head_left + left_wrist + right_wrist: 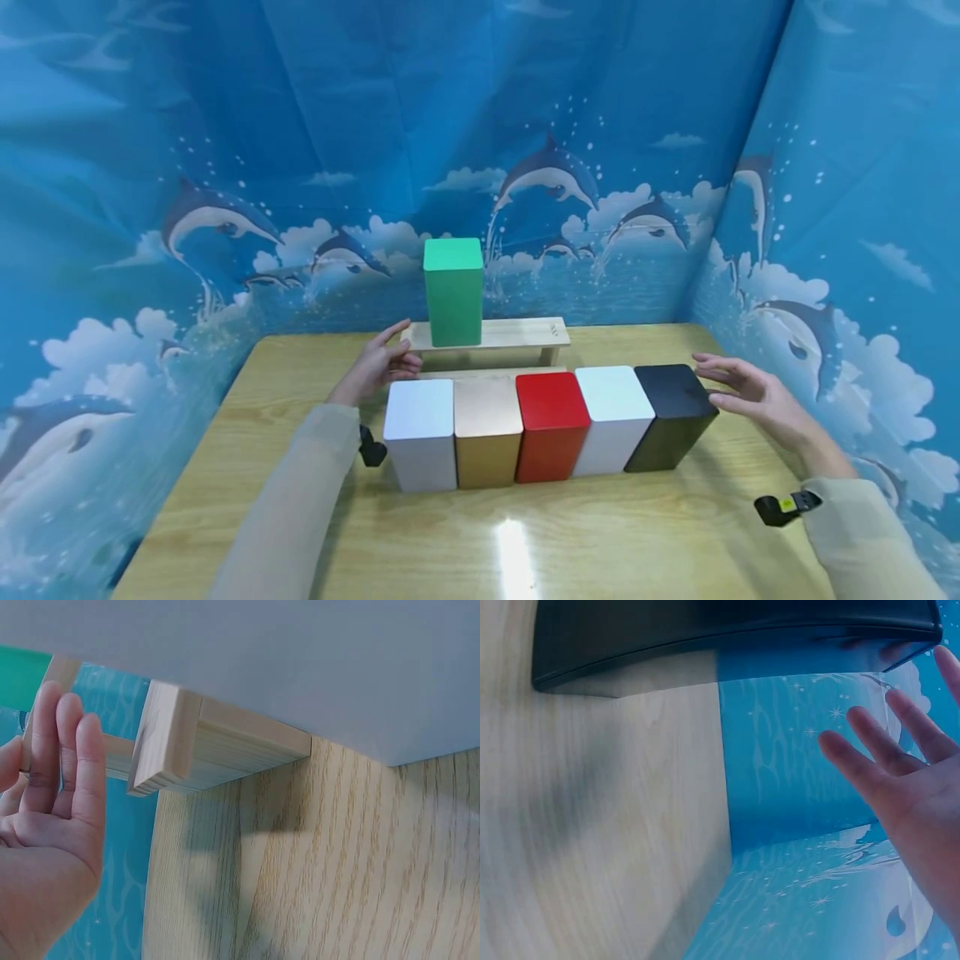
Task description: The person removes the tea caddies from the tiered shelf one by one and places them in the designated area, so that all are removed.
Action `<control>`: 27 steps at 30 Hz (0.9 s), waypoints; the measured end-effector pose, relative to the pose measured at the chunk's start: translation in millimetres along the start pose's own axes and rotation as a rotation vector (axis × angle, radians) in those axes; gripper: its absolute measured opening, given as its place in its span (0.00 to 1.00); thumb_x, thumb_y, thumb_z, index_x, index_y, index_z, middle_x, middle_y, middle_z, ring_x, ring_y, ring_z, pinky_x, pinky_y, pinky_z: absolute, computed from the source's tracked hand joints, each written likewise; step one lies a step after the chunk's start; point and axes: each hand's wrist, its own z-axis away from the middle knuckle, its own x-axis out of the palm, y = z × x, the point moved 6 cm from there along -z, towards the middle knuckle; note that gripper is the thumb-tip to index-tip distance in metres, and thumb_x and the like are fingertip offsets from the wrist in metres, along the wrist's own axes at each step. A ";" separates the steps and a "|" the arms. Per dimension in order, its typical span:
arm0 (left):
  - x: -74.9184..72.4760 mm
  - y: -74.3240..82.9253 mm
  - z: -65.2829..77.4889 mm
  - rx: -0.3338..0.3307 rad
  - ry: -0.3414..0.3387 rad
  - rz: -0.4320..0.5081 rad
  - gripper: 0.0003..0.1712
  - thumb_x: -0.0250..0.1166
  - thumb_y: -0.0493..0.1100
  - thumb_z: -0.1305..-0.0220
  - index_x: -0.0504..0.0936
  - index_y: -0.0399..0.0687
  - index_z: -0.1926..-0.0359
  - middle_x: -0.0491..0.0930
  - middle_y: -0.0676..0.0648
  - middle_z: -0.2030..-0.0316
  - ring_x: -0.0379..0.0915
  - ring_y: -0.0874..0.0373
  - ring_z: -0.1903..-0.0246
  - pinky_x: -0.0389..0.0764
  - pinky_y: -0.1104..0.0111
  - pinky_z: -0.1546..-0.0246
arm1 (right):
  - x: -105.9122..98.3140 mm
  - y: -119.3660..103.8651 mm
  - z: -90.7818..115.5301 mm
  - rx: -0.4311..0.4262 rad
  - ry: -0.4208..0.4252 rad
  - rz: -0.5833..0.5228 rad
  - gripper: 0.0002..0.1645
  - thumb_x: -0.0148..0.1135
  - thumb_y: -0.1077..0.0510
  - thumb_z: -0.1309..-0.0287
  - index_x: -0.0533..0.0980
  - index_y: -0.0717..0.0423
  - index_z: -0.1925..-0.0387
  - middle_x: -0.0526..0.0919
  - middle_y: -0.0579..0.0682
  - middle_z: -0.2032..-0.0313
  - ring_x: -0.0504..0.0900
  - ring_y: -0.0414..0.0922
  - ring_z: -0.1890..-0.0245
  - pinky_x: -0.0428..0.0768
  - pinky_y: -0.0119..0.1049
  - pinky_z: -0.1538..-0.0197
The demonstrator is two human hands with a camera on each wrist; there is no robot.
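Observation:
My left hand [380, 360] is beside the left end of a small wooden stand [525, 333], fingers mostly straight; whether they touch the wood I cannot tell. A tall green box [454, 292] stands upright on the stand's upper plank. In front is a row of boxes, from left to right: a white box [422, 433], a gold box [487, 433], a red box [551, 425], another white box [613, 417] and a black box [670, 417]. Near the black box's right side, my right hand [750, 396] has its fingers spread, holding nothing.
A lower wooden plank [540, 372] shows partly behind the row. Everything rests on a light wood table [600, 533]. Blue dolphin-print cloth [375, 125] hangs behind and at both sides. Small black devices, one of them a wrist device [783, 506], sit at the sleeves.

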 end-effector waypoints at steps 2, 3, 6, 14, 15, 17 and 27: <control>-0.1 -0.5 -0.4 -0.003 0.002 -0.004 0.31 0.50 0.45 0.28 0.51 0.64 0.28 0.82 0.43 0.69 0.81 0.52 0.69 0.81 0.59 0.62 | -1.9 -2.0 -2.4 0.011 0.019 0.048 0.23 0.48 0.75 0.39 0.62 0.74 0.42 0.62 0.53 0.34 0.68 0.37 0.41 0.73 0.24 0.50; 0.0 -0.8 -0.6 -0.006 0.005 -0.008 0.31 0.50 0.45 0.28 0.52 0.65 0.29 0.82 0.43 0.69 0.81 0.52 0.68 0.81 0.59 0.62 | -2.6 -3.1 -3.7 0.015 0.026 0.065 0.22 0.49 0.74 0.39 0.62 0.74 0.42 0.62 0.54 0.35 0.69 0.37 0.41 0.72 0.24 0.49; 0.0 -1.1 -1.1 -0.009 0.008 -0.009 0.31 0.50 0.45 0.29 0.52 0.65 0.29 0.82 0.42 0.69 0.80 0.51 0.68 0.81 0.58 0.62 | -3.4 -7.2 -8.6 0.019 0.041 0.106 0.21 0.51 0.71 0.38 0.64 0.73 0.43 0.63 0.57 0.36 0.69 0.38 0.41 0.71 0.23 0.48; -0.8 -0.3 -1.2 0.002 -0.004 -0.004 0.31 0.49 0.45 0.28 0.51 0.64 0.28 0.82 0.44 0.70 0.81 0.53 0.70 0.82 0.60 0.64 | 0.3 -27.2 -24.5 -0.023 0.057 0.130 0.20 0.52 0.71 0.38 0.66 0.74 0.45 0.68 0.59 0.40 0.71 0.41 0.43 0.72 0.23 0.48; -0.8 -0.1 -1.3 0.005 -0.002 -0.009 0.31 0.49 0.45 0.28 0.50 0.63 0.28 0.82 0.44 0.70 0.81 0.53 0.70 0.82 0.60 0.64 | 1.6 -30.1 -26.5 -0.027 0.053 0.127 0.20 0.52 0.71 0.38 0.66 0.74 0.45 0.68 0.60 0.40 0.72 0.42 0.43 0.72 0.24 0.48; -0.9 0.2 -1.4 0.008 0.004 -0.015 0.31 0.49 0.45 0.28 0.50 0.63 0.28 0.82 0.44 0.70 0.81 0.53 0.70 0.82 0.60 0.64 | 4.8 -35.0 -30.7 -0.019 0.045 0.133 0.20 0.52 0.70 0.38 0.66 0.73 0.45 0.69 0.58 0.40 0.72 0.41 0.44 0.73 0.24 0.49; 0.4 1.7 2.7 -0.017 0.006 0.003 0.31 0.49 0.44 0.28 0.51 0.64 0.28 0.82 0.41 0.68 0.81 0.52 0.68 0.81 0.58 0.62 | 25.6 -56.0 -60.1 0.084 0.010 0.210 0.19 0.54 0.62 0.36 0.70 0.58 0.44 0.68 0.56 0.39 0.72 0.36 0.45 0.75 0.26 0.51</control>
